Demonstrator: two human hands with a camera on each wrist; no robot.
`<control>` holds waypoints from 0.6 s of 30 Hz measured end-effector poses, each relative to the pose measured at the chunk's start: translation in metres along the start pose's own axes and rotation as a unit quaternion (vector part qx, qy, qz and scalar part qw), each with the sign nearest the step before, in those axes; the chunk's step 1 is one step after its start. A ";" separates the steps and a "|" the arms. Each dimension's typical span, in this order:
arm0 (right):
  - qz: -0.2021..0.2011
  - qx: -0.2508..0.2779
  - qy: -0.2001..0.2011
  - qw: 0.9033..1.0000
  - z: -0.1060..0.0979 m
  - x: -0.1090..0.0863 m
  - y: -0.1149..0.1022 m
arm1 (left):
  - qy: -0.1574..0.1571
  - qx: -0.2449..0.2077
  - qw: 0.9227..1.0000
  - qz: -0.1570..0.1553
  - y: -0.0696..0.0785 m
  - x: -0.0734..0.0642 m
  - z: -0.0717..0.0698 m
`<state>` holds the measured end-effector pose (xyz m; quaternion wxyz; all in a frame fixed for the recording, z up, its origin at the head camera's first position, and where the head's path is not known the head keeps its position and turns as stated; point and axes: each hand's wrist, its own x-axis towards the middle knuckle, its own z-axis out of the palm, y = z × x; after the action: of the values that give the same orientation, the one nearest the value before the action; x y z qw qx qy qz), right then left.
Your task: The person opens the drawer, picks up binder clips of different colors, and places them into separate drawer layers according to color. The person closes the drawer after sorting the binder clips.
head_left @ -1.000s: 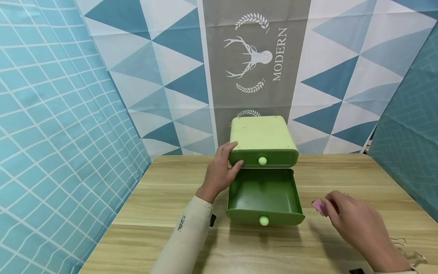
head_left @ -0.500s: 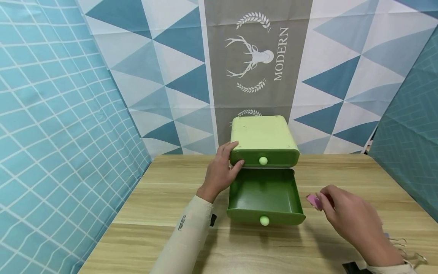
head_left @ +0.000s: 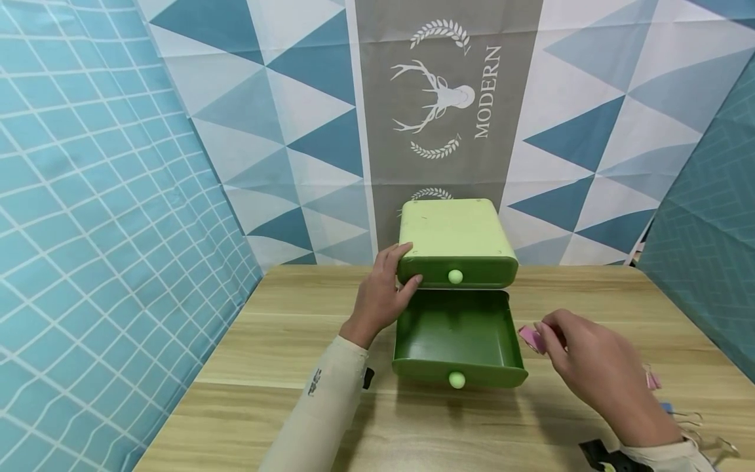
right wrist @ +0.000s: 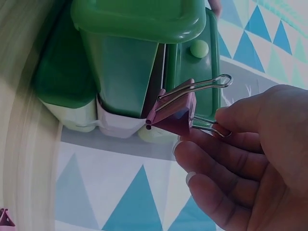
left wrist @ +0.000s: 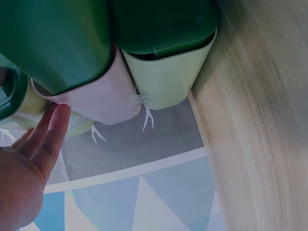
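Observation:
A small drawer cabinet (head_left: 457, 226) with a pale green top stands at the back of the table. Its middle drawer (head_left: 460, 334), dark green inside, is pulled out with nothing visible in it. My left hand (head_left: 380, 298) rests on the cabinet's upper left corner, thumb on the front of the top drawer (head_left: 483, 272). In the left wrist view the fingers (left wrist: 54, 134) look fairly straight against the cabinet. Just right of the open drawer, my right hand (head_left: 596, 364) pinches a pink binder clip (head_left: 533, 339) by one wire handle, its body facing the drawer.
On the table's right side lie another pink binder clip (head_left: 652, 378), a blue one (head_left: 667, 408) and more wire handles (head_left: 724, 447), partly behind the right forearm. A patterned cloth (head_left: 318, 131) hangs behind the cabinet, and a blue checked cloth (head_left: 106, 229) stands along the left.
My right hand has moved left and slightly away from me, bringing the pink binder clip close to the open drawer's right side. The left hand stays on the cabinet.

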<state>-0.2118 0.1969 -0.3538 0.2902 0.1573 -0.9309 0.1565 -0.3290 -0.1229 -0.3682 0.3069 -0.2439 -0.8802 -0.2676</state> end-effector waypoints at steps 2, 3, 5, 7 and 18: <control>0.001 0.001 -0.003 1.000 0.000 0.002 -0.002 | -0.001 0.000 1.000 -0.002 0.001 0.000 0.000; 0.001 0.002 -0.003 1.000 0.000 0.003 -0.003 | -0.001 0.000 1.000 -0.003 0.001 0.000 0.000; 0.000 0.006 -0.003 1.000 0.001 0.005 -0.004 | -0.002 -0.001 1.000 -0.003 0.001 0.000 0.000; -0.007 0.009 -0.001 1.000 0.002 0.008 -0.006 | -0.001 -0.002 1.000 -0.003 0.001 0.000 0.000; -0.047 0.038 -0.040 0.997 0.015 0.033 -0.025 | 0.007 -0.001 1.000 0.001 0.001 0.000 0.000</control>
<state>-0.2351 0.1617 -0.3411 0.2541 0.2182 -0.9266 0.1712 -0.3285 -0.1222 -0.3685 0.3127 -0.2438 -0.8774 -0.2700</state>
